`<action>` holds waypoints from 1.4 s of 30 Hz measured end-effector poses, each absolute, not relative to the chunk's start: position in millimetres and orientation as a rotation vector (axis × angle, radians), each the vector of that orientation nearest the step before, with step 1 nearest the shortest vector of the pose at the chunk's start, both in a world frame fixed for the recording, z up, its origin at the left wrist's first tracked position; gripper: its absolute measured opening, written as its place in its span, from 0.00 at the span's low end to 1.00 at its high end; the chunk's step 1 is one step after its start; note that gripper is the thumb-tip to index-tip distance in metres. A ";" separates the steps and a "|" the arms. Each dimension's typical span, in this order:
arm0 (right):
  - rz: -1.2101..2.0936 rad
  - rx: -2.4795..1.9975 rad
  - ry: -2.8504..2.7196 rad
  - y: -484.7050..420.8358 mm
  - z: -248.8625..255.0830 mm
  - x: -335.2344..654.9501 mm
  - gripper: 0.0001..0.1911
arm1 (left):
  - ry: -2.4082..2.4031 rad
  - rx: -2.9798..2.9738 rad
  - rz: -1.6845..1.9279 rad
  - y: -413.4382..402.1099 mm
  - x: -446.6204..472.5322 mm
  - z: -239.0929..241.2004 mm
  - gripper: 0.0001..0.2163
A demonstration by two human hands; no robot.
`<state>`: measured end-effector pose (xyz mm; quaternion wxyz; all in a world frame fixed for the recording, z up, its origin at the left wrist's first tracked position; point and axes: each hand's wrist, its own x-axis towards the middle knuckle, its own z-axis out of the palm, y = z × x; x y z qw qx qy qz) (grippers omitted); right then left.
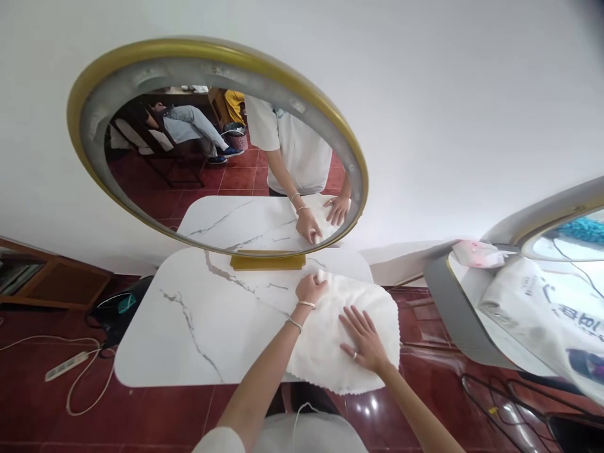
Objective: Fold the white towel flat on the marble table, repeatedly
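A white cloth (330, 352) with a scalloped edge lies spread over the right end of the white marbled table (174, 340), its front edge hanging slightly past the tabletop. My left hand (311, 289), with two bracelets at the wrist, is closed on the cloth's upper left corner and pinches it. Flat on the middle of the cloth rests my right hand (365, 340), fingers spread, a ring on one finger. Just beyond the left hand stands the gold foot (267, 261) of an oval mirror (212, 220), in which both hands and the cloth are reflected.
At the right, a second table (448, 308) carries a white printed bag (523, 296) and a pink-and-white packet (479, 253). A power strip (67, 366) with its cord lies on the red tiled floor at left, near a dark bag (120, 308). A seated person shows in the mirror.
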<state>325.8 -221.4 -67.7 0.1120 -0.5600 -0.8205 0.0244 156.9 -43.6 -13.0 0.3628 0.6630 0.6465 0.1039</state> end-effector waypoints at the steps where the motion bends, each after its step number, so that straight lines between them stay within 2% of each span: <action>1: 0.067 -1.620 -2.421 -221.8 -67.4 324.3 0.37 | 1.643 1.703 0.260 -39.4 156.4 -11.7 0.13; 7: 0.111 -1.460 -2.497 -225.2 -65.3 298.3 0.39 | 1.513 1.748 0.372 -46.7 127.9 -2.3 0.07; 11: 0.149 -1.358 -2.488 -222.9 -68.4 271.6 0.35 | 1.444 1.818 0.465 -65.1 84.7 15.7 0.14; 14: 0.168 -1.356 -2.252 -211.2 -63.7 258.1 0.29 | 1.283 1.976 0.446 -76.3 60.7 39.2 0.14; 19: 0.182 -1.391 -1.863 -177.2 -9.8 252.4 0.24 | 1.058 2.379 0.247 -95.5 51.8 74.7 0.14; 25: 0.365 -1.207 -2.091 -159.8 59.8 249.3 0.08 | 0.887 2.769 0.069 -114.6 50.0 88.8 0.11; 33: 0.740 -1.240 -2.145 -162.1 86.9 238.2 0.09 | 0.843 2.804 0.251 -105.9 39.7 130.0 0.08; 39: 0.720 -1.454 -2.332 -157.2 110.1 266.4 0.13 | 0.786 2.787 0.313 -100.2 25.1 154.7 0.10; 42: 0.726 -1.708 -2.292 -160.3 113.1 297.3 0.11 | 0.832 2.708 0.396 -93.2 6.1 170.5 0.11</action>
